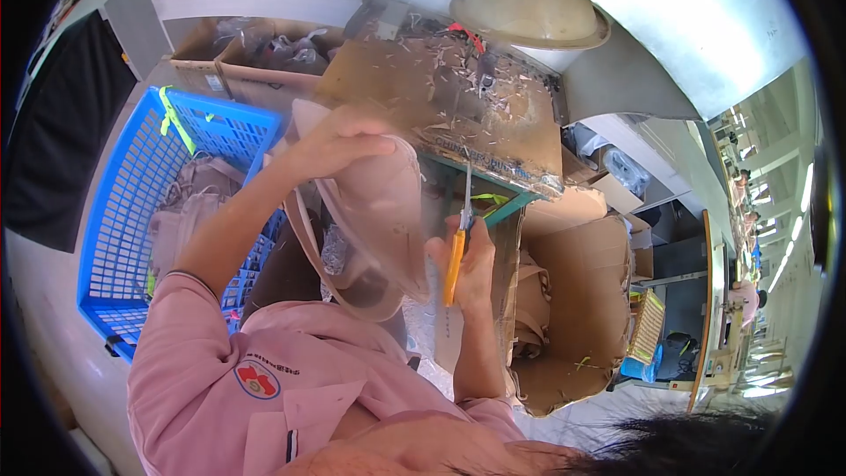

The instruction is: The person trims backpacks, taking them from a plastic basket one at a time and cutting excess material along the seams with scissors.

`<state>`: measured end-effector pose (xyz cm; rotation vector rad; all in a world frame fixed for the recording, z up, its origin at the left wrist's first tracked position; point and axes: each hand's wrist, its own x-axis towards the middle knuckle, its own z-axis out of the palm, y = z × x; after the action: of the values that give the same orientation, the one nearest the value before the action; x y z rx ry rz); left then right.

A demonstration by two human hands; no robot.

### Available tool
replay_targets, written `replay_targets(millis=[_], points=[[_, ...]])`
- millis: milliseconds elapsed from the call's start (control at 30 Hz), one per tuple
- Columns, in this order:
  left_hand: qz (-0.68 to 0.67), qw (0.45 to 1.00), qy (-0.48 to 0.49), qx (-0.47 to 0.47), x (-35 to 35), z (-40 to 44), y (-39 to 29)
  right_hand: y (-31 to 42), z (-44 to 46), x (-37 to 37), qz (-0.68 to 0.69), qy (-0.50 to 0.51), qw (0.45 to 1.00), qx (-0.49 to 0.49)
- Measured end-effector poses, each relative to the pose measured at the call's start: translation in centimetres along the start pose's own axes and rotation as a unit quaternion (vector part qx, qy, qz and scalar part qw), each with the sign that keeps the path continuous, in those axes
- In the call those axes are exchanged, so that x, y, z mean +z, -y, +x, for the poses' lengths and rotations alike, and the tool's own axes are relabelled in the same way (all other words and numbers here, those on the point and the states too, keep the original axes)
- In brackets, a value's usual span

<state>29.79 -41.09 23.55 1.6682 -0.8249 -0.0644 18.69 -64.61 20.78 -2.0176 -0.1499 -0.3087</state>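
Observation:
A beige bag (pixel 374 211) with a loose strap hangs in front of my body above my lap. My left hand (pixel 348 143) is closed on its upper edge, with the thumb and fingers bent over the material. To the right of the bag, my right hand (pixel 471 260) grips a yellow-handled tool (pixel 456 266) with a thin, pointed metal blade. The blade points up and away from me, apart from the bag. Part of the handle is hidden by my fingers.
A blue plastic basket (pixel 92 238) with similar bags stands on the left. On the right is a cardboard box (pixel 586 291) holding beige pieces. Ahead, scraps litter a worn bench (pixel 379 79) under a large lamp shade (pixel 529 0). Cartons (pixel 238 75) with plastic bags sit behind the basket.

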Motion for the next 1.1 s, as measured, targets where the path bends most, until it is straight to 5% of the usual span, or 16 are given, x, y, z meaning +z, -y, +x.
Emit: replay_targets(millis=[67,167,267,567,1100], points=[[-0.027,1.000,-0.004,-0.002,-0.3,-0.6,-0.1,0.7,0.3,0.2,-0.036,0.010,0.999,-0.033],[-0.055,0.998,-0.022,0.008,-0.3,-1.5,-0.5,2.5,0.3,0.6,-0.073,0.056,0.995,0.047],[-0.052,0.998,-0.029,0.005,-0.6,-2.1,-0.6,2.2,0.4,1.8,0.028,0.039,0.999,0.007],[-0.009,0.999,-0.040,0.002,-1.5,-3.9,-3.5,3.0,0.3,5.5,0.245,0.067,0.959,0.122],[-0.045,0.996,-0.067,-0.044,-1.2,-4.7,-2.4,2.6,0.0,5.6,0.180,0.091,0.975,0.091]])
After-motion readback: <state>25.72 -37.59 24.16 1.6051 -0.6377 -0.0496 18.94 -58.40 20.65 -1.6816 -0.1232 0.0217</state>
